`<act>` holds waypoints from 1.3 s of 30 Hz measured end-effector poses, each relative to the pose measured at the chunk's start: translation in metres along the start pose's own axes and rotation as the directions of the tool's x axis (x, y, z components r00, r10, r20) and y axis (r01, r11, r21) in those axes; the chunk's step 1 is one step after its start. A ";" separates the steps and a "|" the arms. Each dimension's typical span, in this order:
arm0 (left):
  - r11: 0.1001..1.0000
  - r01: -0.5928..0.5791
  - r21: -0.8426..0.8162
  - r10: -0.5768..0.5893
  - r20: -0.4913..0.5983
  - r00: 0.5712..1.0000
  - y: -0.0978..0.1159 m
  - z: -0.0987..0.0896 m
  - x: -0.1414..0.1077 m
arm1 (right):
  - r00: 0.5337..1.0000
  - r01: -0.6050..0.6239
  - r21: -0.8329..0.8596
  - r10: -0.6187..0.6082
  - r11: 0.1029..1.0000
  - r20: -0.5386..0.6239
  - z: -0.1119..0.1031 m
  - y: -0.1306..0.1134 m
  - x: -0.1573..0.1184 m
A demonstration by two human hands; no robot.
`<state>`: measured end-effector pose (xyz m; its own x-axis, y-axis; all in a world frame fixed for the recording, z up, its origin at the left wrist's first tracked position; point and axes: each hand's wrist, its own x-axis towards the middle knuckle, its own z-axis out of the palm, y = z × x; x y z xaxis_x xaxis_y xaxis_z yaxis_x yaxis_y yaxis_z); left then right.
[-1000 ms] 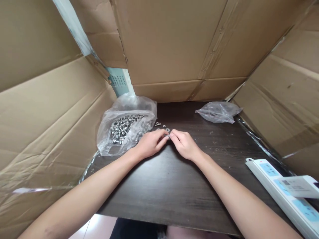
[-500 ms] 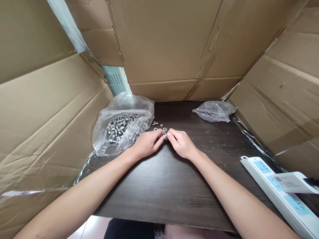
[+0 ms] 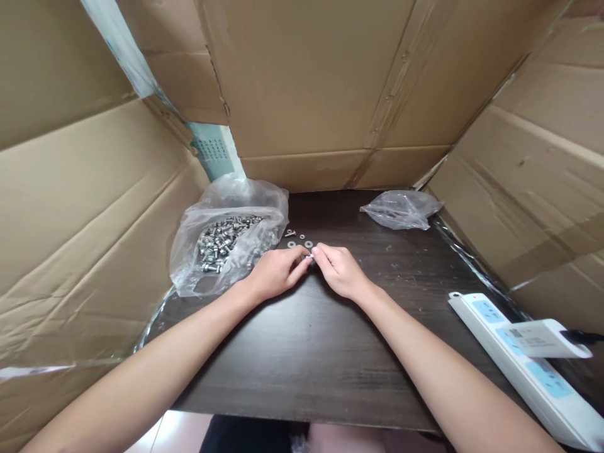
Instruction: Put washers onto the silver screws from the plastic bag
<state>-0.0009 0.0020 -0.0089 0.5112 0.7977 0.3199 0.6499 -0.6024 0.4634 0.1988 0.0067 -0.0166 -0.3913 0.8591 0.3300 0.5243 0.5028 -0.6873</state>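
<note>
My left hand (image 3: 279, 272) is closed, its thumb and fingertips pinching a small silver bolt (image 3: 309, 256). From the other side, the fingertips of my right hand (image 3: 340, 269) close on the same bolt, and the fingers hide most of it. Just beyond my fingertips lie two flat washers, the left washer (image 3: 291, 245) and the right washer (image 3: 308, 244). Behind them are a smaller ring (image 3: 302, 236) and a loose bolt (image 3: 290, 233) lying on its side.
An open clear plastic bag (image 3: 182, 264) full of metal bolts (image 3: 219, 242) stands left of my hands. Another clear bag (image 3: 401, 209) lies at the back right. A white power strip (image 3: 495, 343) with a plugged-in adapter sits at the right. Cardboard walls (image 3: 302, 82) enclose the dark table (image 3: 292, 358).
The whole view has shifted slightly. Both hands stay together around the bolt, with only a small movement of the fingers.
</note>
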 end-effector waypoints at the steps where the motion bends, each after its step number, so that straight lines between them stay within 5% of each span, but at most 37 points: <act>1: 1.000 0.000 -0.011 0.000 0.001 1.000 0.000 0.000 0.000 | 1.000 0.003 0.001 -0.003 1.000 -0.004 0.000 -0.001 0.000; 39: 0.994 -0.067 -0.085 0.067 -0.005 0.998 -0.003 0.001 0.001 | 1.000 0.005 -0.014 -0.005 1.000 -0.024 0.001 -0.002 0.000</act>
<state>-0.0015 0.0045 -0.0108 0.5510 0.7555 0.3543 0.5640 -0.6501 0.5092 0.1969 0.0059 -0.0159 -0.3760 0.8584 0.3489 0.5326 0.5084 -0.6767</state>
